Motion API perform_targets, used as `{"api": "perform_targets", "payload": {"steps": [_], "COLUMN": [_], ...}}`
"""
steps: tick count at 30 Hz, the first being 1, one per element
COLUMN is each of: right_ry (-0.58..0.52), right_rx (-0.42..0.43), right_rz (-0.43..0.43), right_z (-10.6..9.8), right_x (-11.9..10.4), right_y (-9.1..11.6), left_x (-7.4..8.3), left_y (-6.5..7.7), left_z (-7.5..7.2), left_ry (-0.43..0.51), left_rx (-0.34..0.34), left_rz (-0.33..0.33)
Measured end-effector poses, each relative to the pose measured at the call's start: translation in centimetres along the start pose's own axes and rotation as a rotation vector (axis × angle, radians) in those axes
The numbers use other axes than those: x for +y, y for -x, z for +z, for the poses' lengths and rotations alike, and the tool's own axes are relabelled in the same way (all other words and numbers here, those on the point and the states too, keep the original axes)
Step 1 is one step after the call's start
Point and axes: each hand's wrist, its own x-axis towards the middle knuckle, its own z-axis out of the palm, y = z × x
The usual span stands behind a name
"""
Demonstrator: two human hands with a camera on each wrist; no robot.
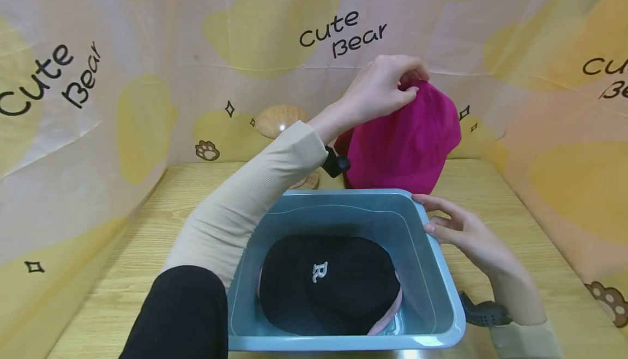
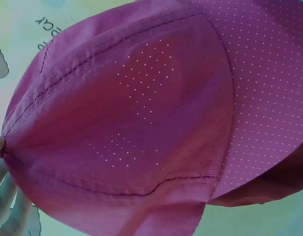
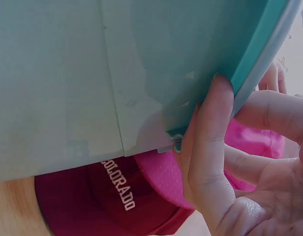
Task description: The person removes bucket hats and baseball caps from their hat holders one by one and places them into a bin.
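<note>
A magenta cap (image 1: 402, 141) hangs by its crown behind the basin. My left hand (image 1: 387, 84) pinches the top of that crown, and the left wrist view shows the cap's perforated panels and brim. Beneath it, a dark red cap (image 3: 124, 196) lettered COLORADO lies behind the basin, mostly hidden in the head view. My right hand (image 1: 456, 228) grips the far right corner of the blue plastic basin (image 1: 444, 288) at its rim. Inside the basin a black cap (image 1: 343, 283) with a white R lies on something pale pink (image 1: 387, 312).
A round wooden piece (image 1: 281, 121) shows behind my left forearm, over a wooden base (image 1: 308, 181). The wooden table (image 1: 122, 272) is walled by a printed cloth (image 1: 265, 21) at the back and sides.
</note>
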Motion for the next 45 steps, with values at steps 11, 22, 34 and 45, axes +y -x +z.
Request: {"api": "perform_targets", "payload": {"steps": [11, 22, 34, 45], "right_ry": [0.011, 0.010, 0.010, 0.011], "right_rx": [0.003, 0.007, 0.007, 0.012], "right_rz": [-0.006, 0.001, -0.010, -0.004], "right_z": [0.0, -0.3, -0.6, -0.6], "right_x": [-0.1, 0.3, 0.4, 0.4], "right_y": [-0.2, 0.0, 0.1, 0.1], "left_x": [0.5, 0.1, -0.9, -1.4], "left_y": [1.6, 3.1, 4.3, 5.5], "left_z": [-0.5, -1.2, -2.0, -3.5], "left_ry": [-0.039, -0.126, -0.150, -0.159], "left_rx": [-0.030, 0.001, 0.098, 0.195], "left_rz": [0.087, 0.094, 0.151, 0.240]}}
